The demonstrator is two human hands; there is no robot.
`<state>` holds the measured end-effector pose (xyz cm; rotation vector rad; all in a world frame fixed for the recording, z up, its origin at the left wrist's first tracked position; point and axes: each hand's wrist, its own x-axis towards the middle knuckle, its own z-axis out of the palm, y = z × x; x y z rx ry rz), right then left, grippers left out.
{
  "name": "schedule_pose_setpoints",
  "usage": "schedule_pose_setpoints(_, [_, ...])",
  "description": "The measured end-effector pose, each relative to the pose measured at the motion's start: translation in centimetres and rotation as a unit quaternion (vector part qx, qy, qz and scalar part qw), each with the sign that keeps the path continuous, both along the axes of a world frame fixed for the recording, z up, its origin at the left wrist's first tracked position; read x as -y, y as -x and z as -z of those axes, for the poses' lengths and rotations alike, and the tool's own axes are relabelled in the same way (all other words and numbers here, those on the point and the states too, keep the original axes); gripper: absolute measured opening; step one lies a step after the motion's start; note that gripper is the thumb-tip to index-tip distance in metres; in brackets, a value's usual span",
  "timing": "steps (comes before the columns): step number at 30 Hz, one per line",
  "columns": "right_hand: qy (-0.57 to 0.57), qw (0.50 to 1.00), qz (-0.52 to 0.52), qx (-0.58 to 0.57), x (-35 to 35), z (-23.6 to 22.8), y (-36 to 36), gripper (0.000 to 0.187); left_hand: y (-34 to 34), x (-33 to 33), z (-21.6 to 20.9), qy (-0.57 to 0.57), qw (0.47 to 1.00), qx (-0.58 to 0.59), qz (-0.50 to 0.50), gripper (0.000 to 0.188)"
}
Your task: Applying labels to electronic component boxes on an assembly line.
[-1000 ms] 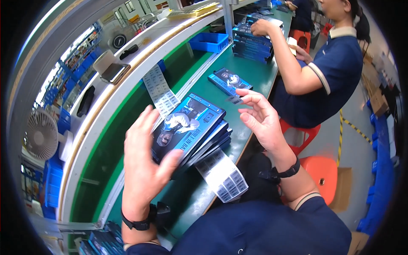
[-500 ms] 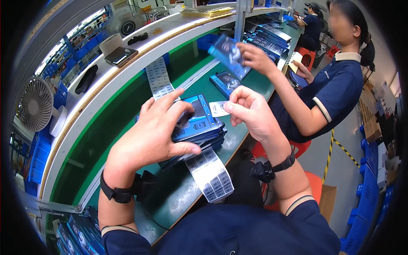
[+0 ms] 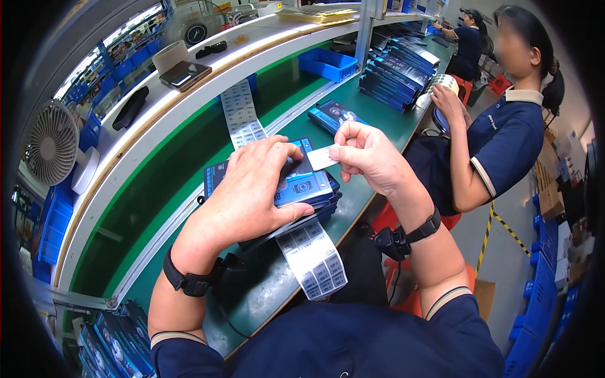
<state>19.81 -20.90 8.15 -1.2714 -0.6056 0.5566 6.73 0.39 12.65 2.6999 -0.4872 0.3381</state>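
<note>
A stack of flat blue boxes [image 3: 304, 191] sits on the green table in front of me. My left hand [image 3: 252, 179] lies over the top box, fingers and thumb apart, hiding much of its printed face. Between thumb and forefinger, my right hand [image 3: 373, 162] pinches a small white label [image 3: 322, 157]. The label reaches over the top box's right edge; whether it touches the surface I cannot tell. A strip of printed labels [image 3: 313, 259] hangs out from the near side of the stack, and another label strip [image 3: 239, 113] runs behind it.
Another blue box [image 3: 337, 115] lies beyond the stack. Farther back are piled boxes [image 3: 400, 72] and a blue bin [image 3: 328, 64]. A co-worker [image 3: 498, 132] sits at the right with a label roll [image 3: 444, 82]. The left shelf holds a phone [image 3: 185, 75] and a fan [image 3: 53, 142].
My left hand has come down onto the top box. The label in my right hand has tilted and lowered slightly. The co-worker has let go of a box and drawn that hand back to the roll.
</note>
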Motion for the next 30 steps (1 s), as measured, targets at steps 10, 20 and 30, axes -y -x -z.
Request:
schedule_pose_setpoints(10, [0.018,1.000,0.017,-0.002,-0.5,-0.5,0.2,0.022,-0.2,-0.2,0.8,-0.032,0.999,0.026,-0.004,0.075])
schedule_pose_setpoints(20, [0.200,0.950,0.134,0.197,0.5,-0.6,2.3,0.036,2.3,0.5,-0.8,-0.048,0.992,0.120,-0.001,0.058])
schedule_pose_setpoints(30, [-0.249,0.965,0.054,0.053,-2.8,-0.9,9.0,0.035,5.5,2.2,0.4,0.035,0.978,0.205,0.010,0.055])
